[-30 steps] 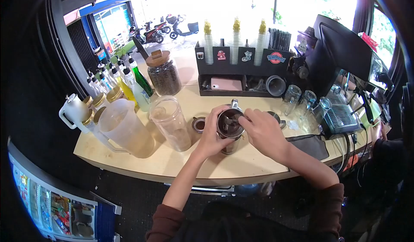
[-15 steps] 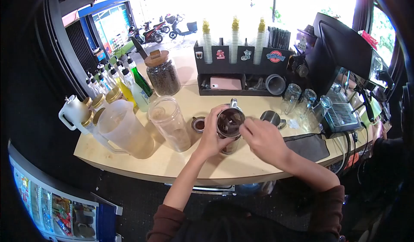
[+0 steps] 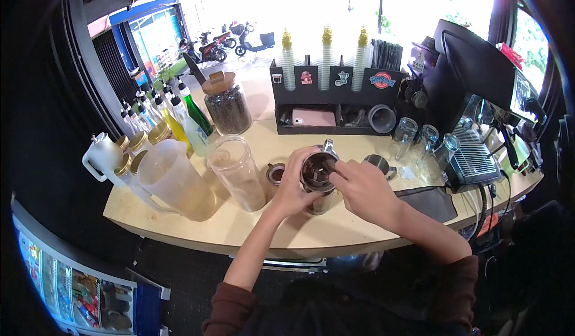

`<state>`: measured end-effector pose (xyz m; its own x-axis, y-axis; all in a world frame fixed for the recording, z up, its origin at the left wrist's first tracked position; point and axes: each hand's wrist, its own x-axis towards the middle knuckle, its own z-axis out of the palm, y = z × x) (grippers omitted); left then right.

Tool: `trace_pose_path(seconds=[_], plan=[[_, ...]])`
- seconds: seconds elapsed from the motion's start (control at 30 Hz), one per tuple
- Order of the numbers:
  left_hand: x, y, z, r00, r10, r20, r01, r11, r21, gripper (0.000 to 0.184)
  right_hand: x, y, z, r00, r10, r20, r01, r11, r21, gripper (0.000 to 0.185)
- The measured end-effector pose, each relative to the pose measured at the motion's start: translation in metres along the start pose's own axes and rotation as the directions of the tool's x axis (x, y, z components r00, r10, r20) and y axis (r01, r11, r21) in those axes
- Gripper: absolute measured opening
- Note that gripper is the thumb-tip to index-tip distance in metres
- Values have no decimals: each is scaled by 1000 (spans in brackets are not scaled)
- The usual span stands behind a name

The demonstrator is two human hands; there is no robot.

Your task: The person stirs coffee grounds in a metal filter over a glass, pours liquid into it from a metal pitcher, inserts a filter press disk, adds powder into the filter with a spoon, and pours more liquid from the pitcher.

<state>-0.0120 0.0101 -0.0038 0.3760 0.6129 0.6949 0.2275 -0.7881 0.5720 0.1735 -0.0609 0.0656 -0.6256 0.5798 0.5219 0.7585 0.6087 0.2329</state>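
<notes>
Dark contents (image 3: 315, 170) are showing inside a jug (image 3: 321, 203) standing on the counter (image 3: 281, 231); the left hand (image 3: 291, 183) is clamping its fingers around it, the right hand (image 3: 366, 189) bunching its fingers together at its mouth.

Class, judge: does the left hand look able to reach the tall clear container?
Probably yes: nothing tall stands between the left hand and the tall clear container, though that hand grips the vessel.
</notes>
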Motion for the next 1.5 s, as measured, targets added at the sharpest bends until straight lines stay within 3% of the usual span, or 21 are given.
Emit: trace_pose_path(seconds=[0.07,0.27,0.37,0.5,0.57,0.7,0.77,0.87,1.0,1.07,1.17,1.5], plan=[[2,-3,-2,998,-21,54,25,997,-75,82,0,2,-4,999,3,36,-2,999,-37,14],[6,-1,-10,991,8,132,-6,1000,-15,83,1,7,-9,994,-45,101,53,996,-77,11],[6,-3,-8,994,28,109,-23,999,-42,83,1,14,-9,998,-47,38,50,993,-104,19],[3,0,-3,996,11,83,-3,995,-99,86,1,11,-13,993,-78,88,88,989,-118,20],[2,0,-2,996,-57,66,67,985,-158,85,4,9,-14,996,-64,66,74,983,-169,10],[8,0,-10,992,13,128,-3,997,-81,85,6,7,-7,989,-95,117,104,992,-75,9],[10,4,-14,981,-5,191,16,998,-57,83,14,12,-15,991,-121,62,132,964,-233,8],[11,1,-11,985,31,168,-9,992,-130,83,20,16,-15,971,-201,132,219,965,-143,6],[8,2,-11,986,3,166,22,988,-150,83,27,23,-21,959,-243,146,266,949,-167,6],[5,3,-12,981,-92,169,116,984,-136,83,31,25,-25,946,-305,113,322,928,-186,6],[6,5,-11,985,-60,161,82,987,-136,83,28,21,-19,916,-361,176,393,895,-210,7],[3,-1,-7,987,-78,139,101,981,-166,84,34,30,-27,923,-374,93,385,894,-229,5]])
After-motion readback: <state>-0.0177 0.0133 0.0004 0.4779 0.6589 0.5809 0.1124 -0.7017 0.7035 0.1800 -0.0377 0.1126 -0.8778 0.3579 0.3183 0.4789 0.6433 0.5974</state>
